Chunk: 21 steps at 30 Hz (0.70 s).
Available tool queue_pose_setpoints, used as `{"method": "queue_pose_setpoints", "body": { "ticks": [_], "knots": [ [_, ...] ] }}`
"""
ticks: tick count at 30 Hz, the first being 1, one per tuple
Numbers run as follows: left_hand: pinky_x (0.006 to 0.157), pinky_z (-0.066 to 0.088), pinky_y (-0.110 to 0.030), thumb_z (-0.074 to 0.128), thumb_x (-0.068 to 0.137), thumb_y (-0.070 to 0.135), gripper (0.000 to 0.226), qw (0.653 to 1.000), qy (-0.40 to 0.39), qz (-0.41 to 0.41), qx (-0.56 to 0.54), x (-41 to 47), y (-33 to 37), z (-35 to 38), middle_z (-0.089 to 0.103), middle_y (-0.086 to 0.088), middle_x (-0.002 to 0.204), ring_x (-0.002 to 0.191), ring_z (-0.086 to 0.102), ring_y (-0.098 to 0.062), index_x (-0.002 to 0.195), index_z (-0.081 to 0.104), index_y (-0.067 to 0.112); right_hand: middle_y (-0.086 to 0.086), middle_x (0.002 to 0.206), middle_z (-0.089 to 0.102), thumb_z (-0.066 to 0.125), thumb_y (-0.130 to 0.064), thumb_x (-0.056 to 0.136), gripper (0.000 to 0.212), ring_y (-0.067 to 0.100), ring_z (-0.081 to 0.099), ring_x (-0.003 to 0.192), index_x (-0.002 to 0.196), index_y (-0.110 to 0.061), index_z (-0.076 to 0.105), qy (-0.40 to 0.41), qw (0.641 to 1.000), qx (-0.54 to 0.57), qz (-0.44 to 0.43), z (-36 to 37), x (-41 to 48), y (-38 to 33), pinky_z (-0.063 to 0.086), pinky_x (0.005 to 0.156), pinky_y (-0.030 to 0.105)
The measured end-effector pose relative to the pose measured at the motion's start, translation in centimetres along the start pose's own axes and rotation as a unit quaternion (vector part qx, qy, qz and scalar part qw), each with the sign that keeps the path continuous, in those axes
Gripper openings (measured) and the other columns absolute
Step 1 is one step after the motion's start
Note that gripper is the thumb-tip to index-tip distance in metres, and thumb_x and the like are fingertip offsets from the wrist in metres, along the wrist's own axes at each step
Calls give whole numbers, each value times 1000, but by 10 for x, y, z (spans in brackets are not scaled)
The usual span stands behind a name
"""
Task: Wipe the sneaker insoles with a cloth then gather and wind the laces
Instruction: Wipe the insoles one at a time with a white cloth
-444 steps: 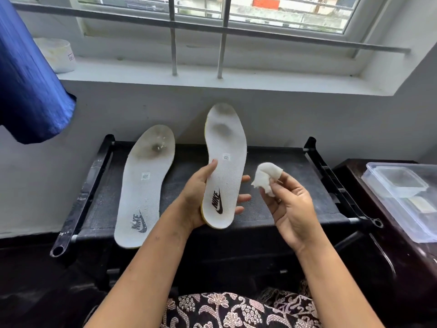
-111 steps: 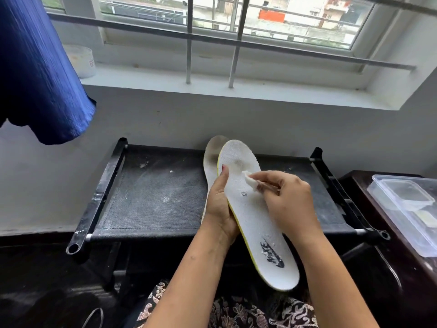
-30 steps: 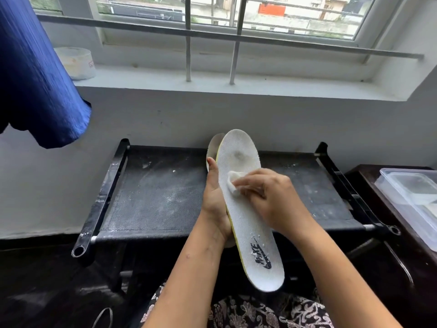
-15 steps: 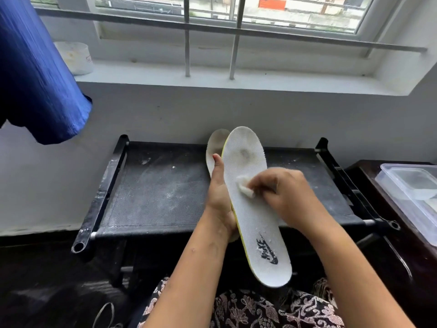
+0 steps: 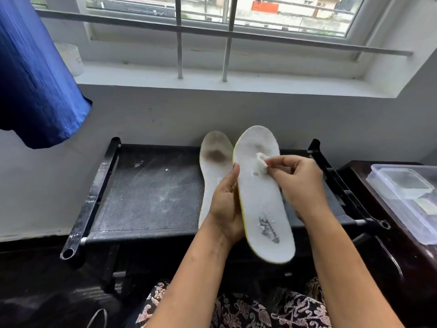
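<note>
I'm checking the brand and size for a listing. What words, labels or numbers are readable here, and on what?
Small tag on the held insole: printed characters, too blurred to read.
Heel print on that insole: worn and smeared, no word legible.
Label on the white tub on the sill: too small to read.
Nothing else readable.

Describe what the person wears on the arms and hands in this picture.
Nothing: the left hand and right hand are bare, with no gloves, rings, watch or bracelet visible, and no sleeves in view.
</note>
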State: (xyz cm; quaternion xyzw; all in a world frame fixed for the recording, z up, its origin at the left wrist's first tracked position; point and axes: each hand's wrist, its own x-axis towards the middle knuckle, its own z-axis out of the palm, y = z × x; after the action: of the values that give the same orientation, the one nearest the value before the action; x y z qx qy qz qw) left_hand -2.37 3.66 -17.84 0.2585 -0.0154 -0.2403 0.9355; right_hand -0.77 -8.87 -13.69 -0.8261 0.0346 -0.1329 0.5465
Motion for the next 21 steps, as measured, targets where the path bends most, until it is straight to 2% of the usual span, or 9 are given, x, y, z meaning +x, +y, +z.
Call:
{"method": "queue_pose_setpoints", "body": {
  "ticks": [2,4,6,8,10,12,15,18,21],
  "knots": [
    [86,51,-41,42,89,49,54,1000,1,-18,2,-1,-4,3,70,-14,101,90,67,-27,115,65,8,-14,75,69,74,-27,80,8,-13,62,70,83,-21,76,62,996,-58,-27,-1,1,-1,43,68,-1],
    [82,52,-38,45,89,48,52,1000,-9,-27,7,-1,-6,6,69,-12,100,87,67,-25,117,64,8,-9,81,69,71,-27,84,10,-12,58,71,87,-18,75,128,987,-83,-56,-2,1,-2,36,66,-7],
    [82,52,-37,48,89,42,47,1000,-18,-23,8,-1,-8,5,68,-11,100,86,66,-23,119,62,8,-3,88,70,69,-25,86,11,-2,60,79,89,-16,74,170,979,-86,-76,0,1,0,34,68,-8],
    [80,53,-38,48,90,37,46,999,-22,-24,-3,1,-8,5,66,-11,104,90,64,-24,123,60,7,-2,90,71,67,-25,87,11,4,62,86,89,-17,74,173,977,-89,-82,1,0,2,36,70,-6],
    [87,50,-50,46,91,39,54,998,-51,-43,-2,1,-7,5,59,-12,118,106,55,-29,137,47,11,-3,91,70,66,-24,88,10,0,60,85,90,-18,74,151,981,-93,-79,1,-1,4,38,70,-5],
    [92,47,-57,47,89,40,59,996,-72,-59,-2,3,-7,3,54,-12,124,113,50,-33,143,39,16,-5,95,68,64,-15,88,13,-3,58,86,97,-20,72,118,985,-93,-81,-1,-3,5,42,75,-1],
    [83,51,-46,48,86,34,61,998,-51,-33,0,5,-6,-1,62,-12,113,98,62,-30,142,39,12,-10,97,64,61,-7,88,24,2,62,92,106,-21,71,81,987,-98,-99,-4,-9,5,54,81,22],
    [80,49,-39,47,83,31,54,1000,-28,-8,8,4,-3,-1,69,-10,100,86,67,-24,131,51,8,-6,99,65,59,-4,88,27,-1,58,88,108,-18,71,49,980,-138,-137,-1,-17,4,50,83,16],
    [77,50,-34,44,84,32,43,1000,-16,13,-14,2,1,-1,70,-10,92,82,66,-23,115,59,7,0,97,66,59,0,85,31,13,62,85,107,-17,72,17,971,-168,-170,8,-24,5,50,84,24]
  ]
}}
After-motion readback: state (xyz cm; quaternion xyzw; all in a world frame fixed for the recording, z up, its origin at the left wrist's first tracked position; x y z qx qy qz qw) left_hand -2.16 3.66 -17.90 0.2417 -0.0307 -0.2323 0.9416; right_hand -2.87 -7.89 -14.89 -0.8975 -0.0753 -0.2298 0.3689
